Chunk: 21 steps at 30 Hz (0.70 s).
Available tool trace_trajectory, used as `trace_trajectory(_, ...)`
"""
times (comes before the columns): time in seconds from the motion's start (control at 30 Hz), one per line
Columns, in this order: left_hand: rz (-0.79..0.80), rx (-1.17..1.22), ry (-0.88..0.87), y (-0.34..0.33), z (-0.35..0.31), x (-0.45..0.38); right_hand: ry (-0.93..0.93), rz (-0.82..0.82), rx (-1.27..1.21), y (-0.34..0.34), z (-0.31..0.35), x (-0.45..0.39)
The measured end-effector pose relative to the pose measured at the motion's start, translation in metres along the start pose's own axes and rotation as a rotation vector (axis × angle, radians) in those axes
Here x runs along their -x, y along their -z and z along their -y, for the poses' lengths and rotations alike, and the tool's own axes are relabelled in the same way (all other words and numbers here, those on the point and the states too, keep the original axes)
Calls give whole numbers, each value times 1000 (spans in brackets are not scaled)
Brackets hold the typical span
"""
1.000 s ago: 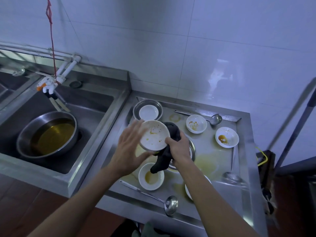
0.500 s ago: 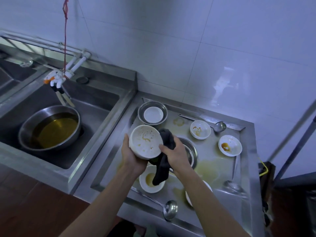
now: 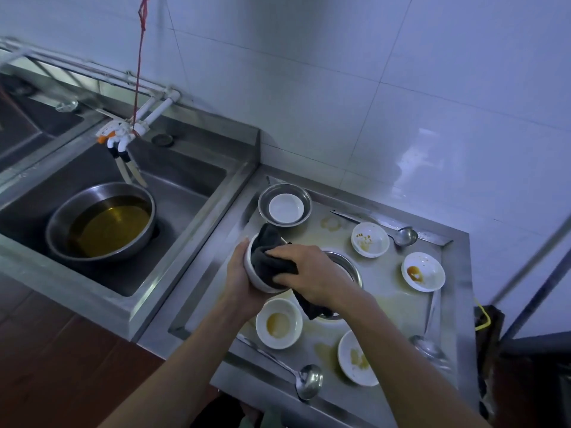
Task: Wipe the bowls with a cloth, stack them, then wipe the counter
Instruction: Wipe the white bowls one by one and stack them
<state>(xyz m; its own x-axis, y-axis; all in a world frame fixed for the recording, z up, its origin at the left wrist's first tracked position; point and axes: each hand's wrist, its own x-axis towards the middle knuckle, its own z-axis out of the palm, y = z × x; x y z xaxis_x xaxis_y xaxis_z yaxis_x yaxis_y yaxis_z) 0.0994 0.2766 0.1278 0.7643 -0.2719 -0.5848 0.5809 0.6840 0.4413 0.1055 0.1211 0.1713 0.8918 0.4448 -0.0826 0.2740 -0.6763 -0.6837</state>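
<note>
A white bowl (image 3: 256, 273), tilted on its side with its mouth turned right, is held above the left-middle of a stainless steel counter (image 3: 389, 291), a dark cloth (image 3: 268, 257) stuffed into it and trailing down below. A clean white bowl (image 3: 285, 207) sits inside a metal dish near the back-left corner. Four soiled white bowls stand upright, apart from one another: one with orange specks (image 3: 370, 239) toward the back, one with a brown sauce blot (image 3: 423, 271) near the right edge, one holding yellow liquid (image 3: 278, 323) near the front, and one smeared yellow (image 3: 355, 358) at the front edge. Yellowish stains mark the counter.
</note>
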Motion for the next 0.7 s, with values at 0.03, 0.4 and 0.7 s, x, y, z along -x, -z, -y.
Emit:
trace_trajectory(0.03, -4, 5, 5, 1, 0, 0, -10, 0, -1, 0, 1, -3)
trace_trajectory(0.4, 20, -17, 13, 3, -10, 6, 298, -183, -29, -38, -8, 15)
trace_trajectory(0.7, 42, -299, 56, -11, -21, 8, 584, -314, 647, -32, -48, 7)
